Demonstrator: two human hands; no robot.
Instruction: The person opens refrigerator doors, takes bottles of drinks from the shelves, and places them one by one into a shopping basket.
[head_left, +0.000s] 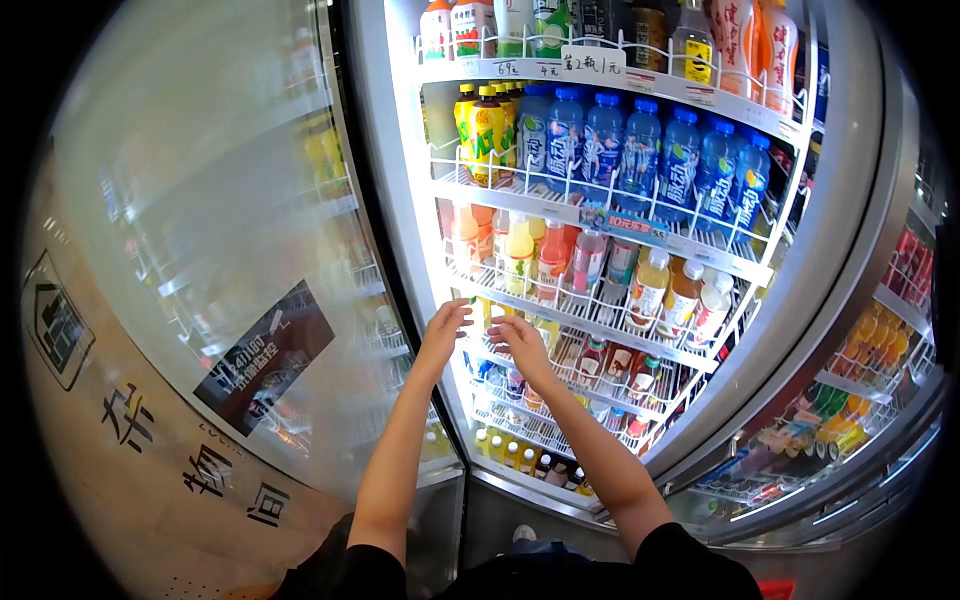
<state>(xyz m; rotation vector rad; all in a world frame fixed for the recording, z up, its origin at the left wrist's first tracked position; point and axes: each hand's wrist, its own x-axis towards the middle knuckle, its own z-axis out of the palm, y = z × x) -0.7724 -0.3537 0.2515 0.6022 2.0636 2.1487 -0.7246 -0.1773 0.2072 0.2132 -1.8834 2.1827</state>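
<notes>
Both my bare hands are raised in front of an open drinks fridge, level with its fourth shelf. My left hand [446,328] has bent, parted fingers turned to the right, with nothing visible in it. Facing it across a small gap, my right hand [522,342] is open too, its fingers curved and apart. Yellow drinks show behind and between the hands; contact with them cannot be made out. Just above stand a pale yellow bottle [519,250] and a red-labelled bottle [552,262] on the third shelf.
Blue-capped bottles [640,150] and yellow bottles [486,125] fill the second shelf behind white wire rails. A glass door [230,250] with a dark sticker [265,355] stands at the left. Further fridges [870,340] are at the right.
</notes>
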